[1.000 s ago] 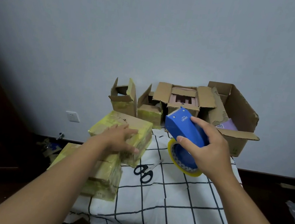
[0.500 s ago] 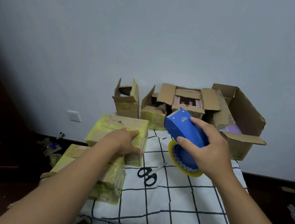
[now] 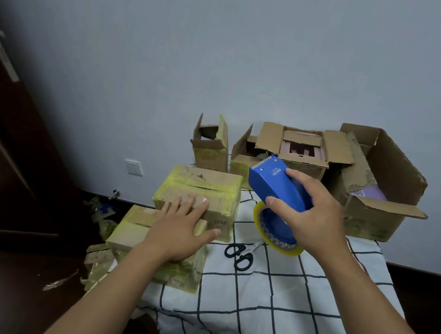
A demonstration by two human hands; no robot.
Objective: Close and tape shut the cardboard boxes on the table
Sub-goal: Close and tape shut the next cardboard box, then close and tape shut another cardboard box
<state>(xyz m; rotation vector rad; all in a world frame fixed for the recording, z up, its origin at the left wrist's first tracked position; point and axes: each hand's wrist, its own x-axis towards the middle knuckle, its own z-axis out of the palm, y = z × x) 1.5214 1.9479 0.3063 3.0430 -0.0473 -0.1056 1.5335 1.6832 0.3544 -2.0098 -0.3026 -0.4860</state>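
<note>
Seen from the head camera, a person's left hand point(image 3: 178, 231) lies flat, fingers straight and spread, on the near side of a taped box point(image 3: 199, 192) at the left edge of the table point(image 3: 294, 301), with a second taped box point(image 3: 154, 244) touching it below. The right hand point(image 3: 310, 214) is wrapped around a blue tape dispenser point(image 3: 278, 185), held in the air above the checked cloth, its yellowish roll point(image 3: 274, 237) hanging over a pair of scissors point(image 3: 240, 254). Four open boxes wait by the wall: a narrow one point(image 3: 210, 149), a small one point(image 3: 242, 158), one with spread flaps point(image 3: 303, 149) and a large one point(image 3: 383, 192).

The lower taped box seems to overhang the table's edge, so a push from the flat hand could tip the pair to the floor. Swinging the dispenser toward the back row risks catching its toothed blade on an upright flap, or knocking the light narrow box over.
</note>
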